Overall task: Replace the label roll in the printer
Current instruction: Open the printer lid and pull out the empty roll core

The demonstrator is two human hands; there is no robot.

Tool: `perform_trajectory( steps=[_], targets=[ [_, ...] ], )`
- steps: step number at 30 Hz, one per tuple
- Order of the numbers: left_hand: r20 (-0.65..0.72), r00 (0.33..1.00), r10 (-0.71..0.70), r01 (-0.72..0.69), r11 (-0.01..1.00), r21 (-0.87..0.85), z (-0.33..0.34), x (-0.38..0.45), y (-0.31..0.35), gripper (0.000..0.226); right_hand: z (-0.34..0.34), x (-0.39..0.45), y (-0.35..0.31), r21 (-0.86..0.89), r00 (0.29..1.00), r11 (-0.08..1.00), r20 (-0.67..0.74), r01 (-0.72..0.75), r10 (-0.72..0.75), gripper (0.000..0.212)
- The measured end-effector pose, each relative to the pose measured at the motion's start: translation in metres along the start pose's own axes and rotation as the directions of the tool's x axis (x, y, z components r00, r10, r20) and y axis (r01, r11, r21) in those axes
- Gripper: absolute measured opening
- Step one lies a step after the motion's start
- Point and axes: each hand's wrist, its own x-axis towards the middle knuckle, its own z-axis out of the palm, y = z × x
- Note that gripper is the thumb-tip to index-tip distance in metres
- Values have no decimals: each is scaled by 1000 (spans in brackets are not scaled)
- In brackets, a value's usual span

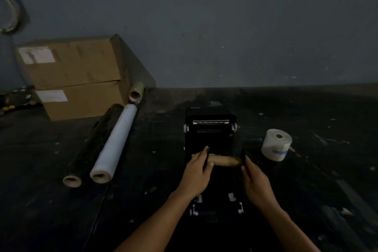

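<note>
a: where's the empty core [224, 160]?
b: over the open printer [210, 141], held level. left hand [197, 172] pinches one black end guide, right hand [255, 180] grips the other.
a: and the new label roll [276, 144]?
b: upright on the bench [306, 170], just right of the printer.
a: anything else around?
b: black roll [92, 145] and white roll [114, 143] lie left, cardboard boxes [75, 75] behind them.
</note>
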Motion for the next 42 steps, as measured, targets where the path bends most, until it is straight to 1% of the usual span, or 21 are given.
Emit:
perform_trajectory(
  steps=[6,8,10,14,18,20,25,28,30,33,36,38,40,42],
  targets=[
    [-4,999,43,-43,999,-6,-25,0,9,52,-12,-5,-22,-78,991,993,-89,91,-98,42],
    [43,998,43,-43,999,15,-29,0,13,53,-17,-6,-20,-98,986,989,-113,108,-119,41],
    [84,996,33,-34,999,17,-32,-1,15,55,-21,-9,-18,-96,987,991,-116,97,-108,40],
    [121,993,6,-1,999,-46,-39,-6,16,53,-23,-10,-14,21,985,996,-149,92,-88,36],
    [112,994,14,-6,998,-69,-48,-9,15,51,-24,-17,-10,107,990,989,-115,98,-85,36],
    [145,989,11,6,993,-117,-52,-7,19,52,-26,-22,-14,180,992,981,-115,70,-50,36],
    [216,976,21,40,960,-277,-29,-7,23,53,-34,-47,-5,295,960,955,-274,32,52,36],
    [295,955,6,122,903,-412,1,-17,25,52,-41,-69,11,395,917,919,-364,-8,165,35],
    [361,933,-13,202,847,-491,20,-21,30,51,-51,-78,22,447,894,893,-375,-56,244,35],
    [424,905,-29,276,798,-536,48,-25,41,52,-70,-90,42,485,866,869,-389,-97,314,38],
    [427,901,-76,326,769,-551,72,-24,48,53,-85,-98,68,518,828,848,-420,-117,370,38],
    [409,906,-110,336,773,-537,83,-21,50,52,-92,-101,88,563,807,815,-415,-136,421,38],
    [357,922,-149,306,846,-437,92,-17,49,50,-99,-99,107,590,799,791,-393,-162,456,39],
    [297,939,-173,257,926,-275,103,-12,51,50,-109,-92,124,605,807,777,-364,-174,464,37]
  ],
)
